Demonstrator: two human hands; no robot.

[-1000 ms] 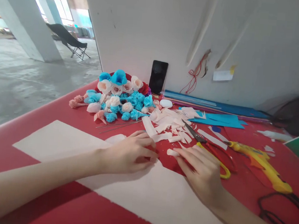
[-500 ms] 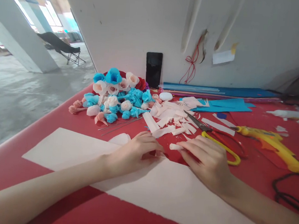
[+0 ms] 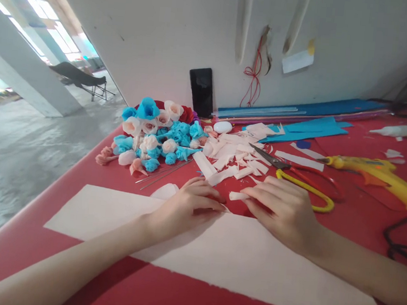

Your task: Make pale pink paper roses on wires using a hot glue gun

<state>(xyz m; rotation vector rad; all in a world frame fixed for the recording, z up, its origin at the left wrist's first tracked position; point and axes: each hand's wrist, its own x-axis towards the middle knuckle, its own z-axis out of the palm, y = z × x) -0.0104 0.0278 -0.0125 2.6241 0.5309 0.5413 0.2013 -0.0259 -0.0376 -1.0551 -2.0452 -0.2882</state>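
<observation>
A small rolled strip of pale crepe paper [image 3: 237,196] is pinched in the fingertips of my right hand [image 3: 284,208], above the far edge of a long pale pink paper sheet [image 3: 265,259]. My left hand [image 3: 189,201] rests over the middle of that sheet. Its fingers are closed on a bit of pale paper [image 3: 226,209]; whether this is the sheet's edge or a separate piece I cannot tell. A rounded pale paper piece [image 3: 164,191] lies partly hidden behind my left hand. Yellow-and-red-handled scissors [image 3: 284,170] lie just beyond my right hand.
Blue, white and pink paper flowers [image 3: 165,139] are heaped at back left, with thin wires [image 3: 165,174] before them. Pale paper scraps [image 3: 230,150] cover the middle. A yellow glue gun [image 3: 377,176] lies right, blue paper [image 3: 313,132] behind. A phone [image 3: 201,92] leans on the wall.
The view has tilted and shifted slightly. Both hands keep nearly the same places, and the rolled paper strip is still in my right fingertips.
</observation>
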